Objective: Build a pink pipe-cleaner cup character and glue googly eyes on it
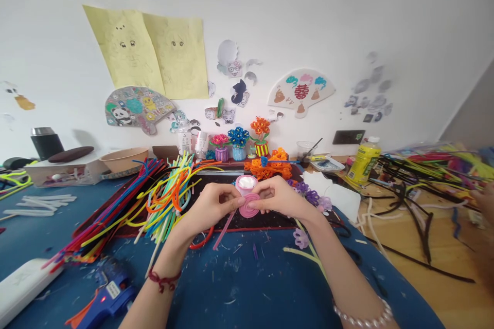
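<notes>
Both my hands meet over the middle of the table. My left hand (210,206) pinches the pink pipe cleaner (225,229), whose loose end trails down toward the blue mat (239,288). My right hand (281,198) grips the flat pink coil (249,205) wound from the same pipe cleaner. A small white cup with a pink lining (246,183) stands just behind the coil. A red cord circles my left wrist and a pearl bracelet my right.
A heap of coloured pipe cleaners (154,200) lies at left, a blue glue gun (110,295) near my left arm. Purple pipe-cleaner flowers (311,196), orange ones (270,167), small flower pots (239,145), a yellow bottle (364,160) and black pipe cleaners (409,200) fill the right. Another person's hand (487,200) shows at far right.
</notes>
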A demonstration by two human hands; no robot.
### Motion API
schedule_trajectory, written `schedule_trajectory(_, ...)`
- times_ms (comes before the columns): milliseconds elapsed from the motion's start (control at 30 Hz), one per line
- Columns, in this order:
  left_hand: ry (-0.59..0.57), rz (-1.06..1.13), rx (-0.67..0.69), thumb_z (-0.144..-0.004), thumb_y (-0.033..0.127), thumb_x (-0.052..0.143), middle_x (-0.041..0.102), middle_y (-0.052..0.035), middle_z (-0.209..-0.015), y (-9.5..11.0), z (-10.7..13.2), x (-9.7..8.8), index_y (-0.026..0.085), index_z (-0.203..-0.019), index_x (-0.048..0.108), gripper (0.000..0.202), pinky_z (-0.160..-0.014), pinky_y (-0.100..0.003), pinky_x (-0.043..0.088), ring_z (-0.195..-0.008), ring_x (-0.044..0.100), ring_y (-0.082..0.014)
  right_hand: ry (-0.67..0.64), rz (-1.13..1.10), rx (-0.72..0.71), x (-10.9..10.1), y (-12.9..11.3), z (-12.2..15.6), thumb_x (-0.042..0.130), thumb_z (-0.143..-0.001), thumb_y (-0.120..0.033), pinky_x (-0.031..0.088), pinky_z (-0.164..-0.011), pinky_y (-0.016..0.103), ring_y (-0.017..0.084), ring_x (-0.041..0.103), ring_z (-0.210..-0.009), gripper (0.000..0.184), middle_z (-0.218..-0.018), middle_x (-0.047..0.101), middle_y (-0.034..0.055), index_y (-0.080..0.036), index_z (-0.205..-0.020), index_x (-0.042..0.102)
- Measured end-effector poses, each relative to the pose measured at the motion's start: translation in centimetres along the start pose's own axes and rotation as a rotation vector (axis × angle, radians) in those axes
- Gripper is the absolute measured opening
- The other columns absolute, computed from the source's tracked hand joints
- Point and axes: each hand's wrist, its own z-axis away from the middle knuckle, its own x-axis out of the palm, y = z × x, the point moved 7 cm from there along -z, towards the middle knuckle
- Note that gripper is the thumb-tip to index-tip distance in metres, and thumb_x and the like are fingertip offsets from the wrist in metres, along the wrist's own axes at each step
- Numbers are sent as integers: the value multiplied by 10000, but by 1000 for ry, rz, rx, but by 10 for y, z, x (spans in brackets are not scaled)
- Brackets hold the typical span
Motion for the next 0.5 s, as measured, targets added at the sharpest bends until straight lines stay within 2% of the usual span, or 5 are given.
schedule_trajectory(200, -62, -42, 25, -861, 438, 589, 424, 51, -557, 10, 3, 2, 136, -701, 668, 350, -490, -214, 240, -541, 314, -84, -82, 16, 39, 4, -3, 3, 803, -693, -425, 450, -497, 236, 121, 566, -502, 279, -556, 617, -16, -162, -742, 725)
schedule_trajectory(367, -94, -34, 29, -855, 458, 586, 415, 52, -543, 12, 4, 2, 137, -686, 660, 371, -489, -216, 253, -533, 316, -86, -60, 53, 26, -2, -6, 6, 668, -814, -526, 392, -443, 215, 90, 474, -429, 397, -480, 559, -27, -142, -722, 698)
schedule_trajectory(500, -103, -13, 17, -846, 457, 594, 420, 49, -547, 8, 5, 3, 135, -689, 656, 364, -489, -215, 249, -537, 320, -86, -93, 65, 24, -3, -5, 7, 633, -826, -580, 348, -434, 211, 77, 415, -413, 457, -453, 503, -47, -136, -725, 684)
